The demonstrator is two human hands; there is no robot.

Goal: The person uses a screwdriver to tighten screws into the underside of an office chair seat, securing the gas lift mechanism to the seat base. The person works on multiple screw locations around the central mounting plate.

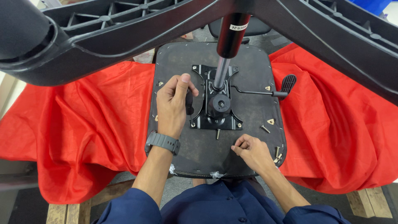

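Red cloth (83, 124) drapes the wooden bench (66, 211) beneath the seat base (248, 70).

A red cloth (78, 124) drapes over the wooden bench (369, 203). A blue bin (373, 5) sits beyond its far right corner.

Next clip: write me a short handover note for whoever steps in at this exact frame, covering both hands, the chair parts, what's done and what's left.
Left hand: closed around a dark tool handle, held at the left edge of the black mechanism plate.
Right hand: fingers curled, resting on the upturned seat underside, near its front edge; whether it holds anything cannot be told.
Parts: the seat lies on a red cloth. The gas cylinder stands in the plate, the star base on top. Lever points right.
Done: bolts show at the plate's two front corners.
Left: loose bolts lie on the seat, one just before the plate.
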